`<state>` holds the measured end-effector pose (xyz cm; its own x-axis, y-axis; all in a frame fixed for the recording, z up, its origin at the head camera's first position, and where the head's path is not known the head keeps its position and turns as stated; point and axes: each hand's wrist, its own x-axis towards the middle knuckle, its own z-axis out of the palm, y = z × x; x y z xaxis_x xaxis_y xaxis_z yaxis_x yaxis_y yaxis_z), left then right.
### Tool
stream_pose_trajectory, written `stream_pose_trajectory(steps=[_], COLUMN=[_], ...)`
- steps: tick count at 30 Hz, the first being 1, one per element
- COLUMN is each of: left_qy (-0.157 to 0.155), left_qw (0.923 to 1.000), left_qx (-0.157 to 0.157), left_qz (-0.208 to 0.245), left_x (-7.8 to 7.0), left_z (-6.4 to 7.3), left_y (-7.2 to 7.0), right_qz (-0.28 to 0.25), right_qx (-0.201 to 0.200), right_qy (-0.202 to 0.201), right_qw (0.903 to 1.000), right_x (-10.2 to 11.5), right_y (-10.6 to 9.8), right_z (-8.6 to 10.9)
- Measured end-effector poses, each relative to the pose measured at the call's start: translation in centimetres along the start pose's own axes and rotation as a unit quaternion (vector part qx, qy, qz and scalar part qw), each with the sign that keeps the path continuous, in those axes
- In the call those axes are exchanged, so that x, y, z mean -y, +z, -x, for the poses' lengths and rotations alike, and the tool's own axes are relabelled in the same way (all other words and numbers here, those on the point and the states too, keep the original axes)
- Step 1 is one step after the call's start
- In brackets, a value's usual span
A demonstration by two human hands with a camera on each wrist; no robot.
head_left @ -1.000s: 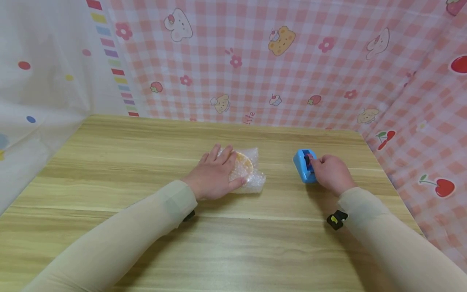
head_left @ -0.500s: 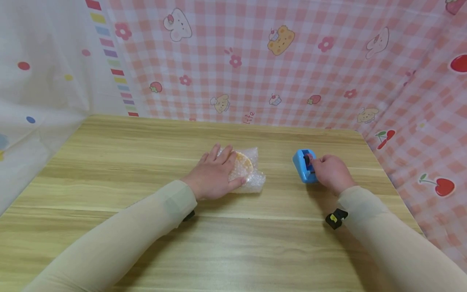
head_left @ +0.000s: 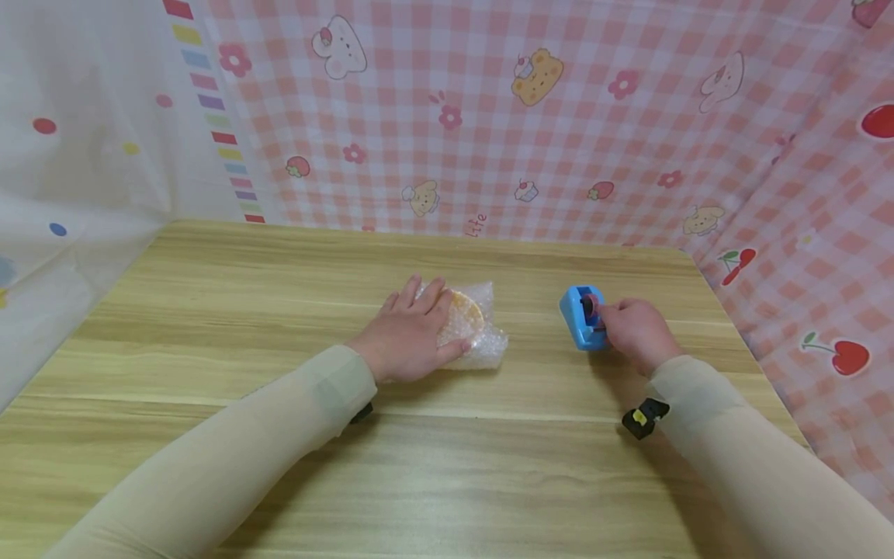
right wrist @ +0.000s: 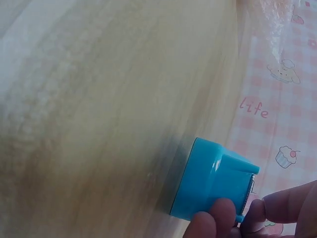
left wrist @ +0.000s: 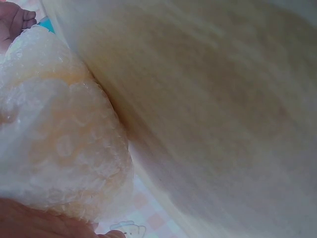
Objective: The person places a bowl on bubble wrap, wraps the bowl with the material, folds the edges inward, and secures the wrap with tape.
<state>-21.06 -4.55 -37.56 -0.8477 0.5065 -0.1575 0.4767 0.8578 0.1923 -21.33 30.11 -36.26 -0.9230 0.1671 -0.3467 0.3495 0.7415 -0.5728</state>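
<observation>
I see the round, orange-patterned bundle in clear bubble wrap (head_left: 472, 324) lying mid-table (head_left: 433, 481), the left hand (head_left: 412, 334) spread flat over it, ungripping, presumably to steady it. At its three o'clock, the right hand (head_left: 637, 330) grasps the bright-blue plastic tape dispenser (head_left: 578, 322) by its toothed end, perhaps for tape I can't discern. At twelve, the pink-checked cloth backdrop (head_left: 447, 147) reads "life"; I find no brand.

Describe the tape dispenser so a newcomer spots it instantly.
On the wood-grain table, look right of the bubble-wrapped bundle to the right hand. The tape dispenser sits at its fingers. Its solid, glossy blue body sets it apart from the translucent bundle.
</observation>
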Motion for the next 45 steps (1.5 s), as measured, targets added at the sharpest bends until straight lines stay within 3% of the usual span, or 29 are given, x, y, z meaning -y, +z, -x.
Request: stream_pose_trajectory(steps=[18,32,45], left_qy=[-0.001,-0.006,-0.003], left_qw=[1.0000,0.9999,1.0000], left_qx=[-0.003,0.008,0.001], left_qz=[-0.001,0.008,-0.002], left_x=[0.06,-0.01,0.03], left_z=[-0.04,0.13,0.04], left_y=[0.13,-0.08,0.05], right_qz=[-0.036,-0.026,-0.046], right_qx=[0.024,-0.002,0.002], right_qy=[0.030,0.023,0.025], right_qw=[0.9986,0.9994,0.9986], right_x=[0.24,0.34,0.23], right_y=[-0.02,0.28,0.21], right_z=[0.67,0.77,1.03])
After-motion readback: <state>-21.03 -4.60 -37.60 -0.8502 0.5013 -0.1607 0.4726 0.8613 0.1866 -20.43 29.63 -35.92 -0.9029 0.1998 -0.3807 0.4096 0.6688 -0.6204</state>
